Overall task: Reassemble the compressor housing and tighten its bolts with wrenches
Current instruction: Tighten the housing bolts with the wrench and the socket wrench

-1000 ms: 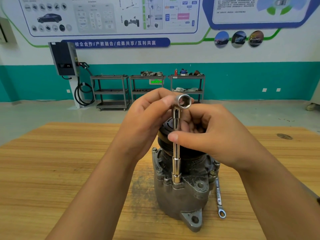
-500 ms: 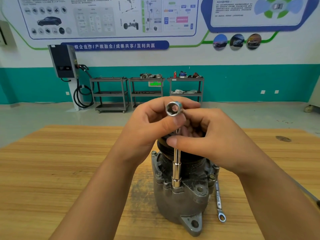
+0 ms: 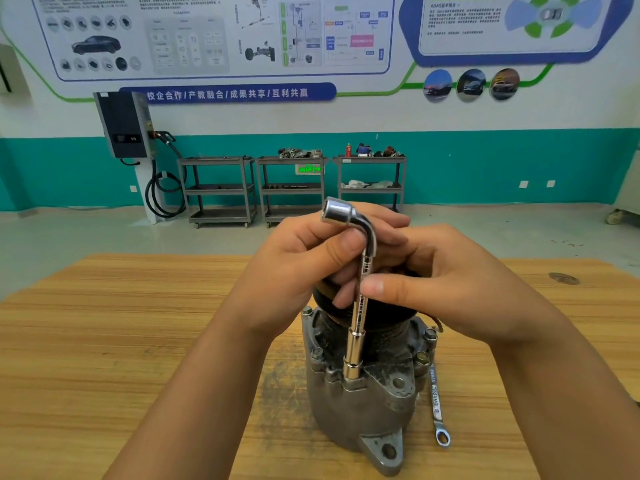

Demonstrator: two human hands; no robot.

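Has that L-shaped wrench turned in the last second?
Yes. The wrench has turned: its bent top now points left, while its foot stays at the same spot on the compressor housing.

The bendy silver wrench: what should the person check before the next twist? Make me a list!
1. Socket wrench stands nearly upright on the compressor housing: ok.
2. Its lower end fully seated: cannot tell, the inside is hidden.
3. Left hand grips the wrench's bend: ok.
4. Right hand pinches the shaft: ok.
5. Housing stands on the table: ok.
6. Flat wrench lies beside the housing, clear of both hands: ok.
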